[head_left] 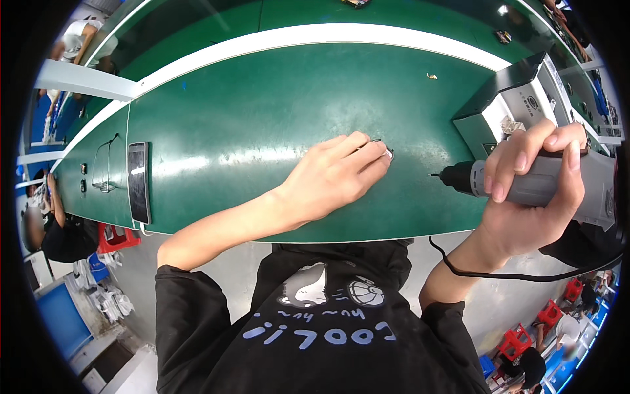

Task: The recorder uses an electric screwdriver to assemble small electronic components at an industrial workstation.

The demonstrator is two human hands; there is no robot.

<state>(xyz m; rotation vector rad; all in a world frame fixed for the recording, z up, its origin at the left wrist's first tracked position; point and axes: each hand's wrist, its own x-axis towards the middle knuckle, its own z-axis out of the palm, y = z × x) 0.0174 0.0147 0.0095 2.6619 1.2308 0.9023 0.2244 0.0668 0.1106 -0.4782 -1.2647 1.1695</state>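
My left hand rests over the middle of the green tabletop, its fingers bent and pinched together. A small part with a shiny metallic edge pokes out at the fingertips; most of it is hidden, so I cannot make out its kind. At the right, my right hand is wrapped round a grey electric screwdriver with a black nose. Held nearly level, its thin bit points left toward my left hand, apart from the small part. A black cord hangs in a curve below the right wrist.
A white and black boxy machine, seemingly a screw feeder, stands behind my right hand. A phone with a white cable and eyeglasses lie at the left. A small scrap lies farther back. A white rail borders the table; people work around.
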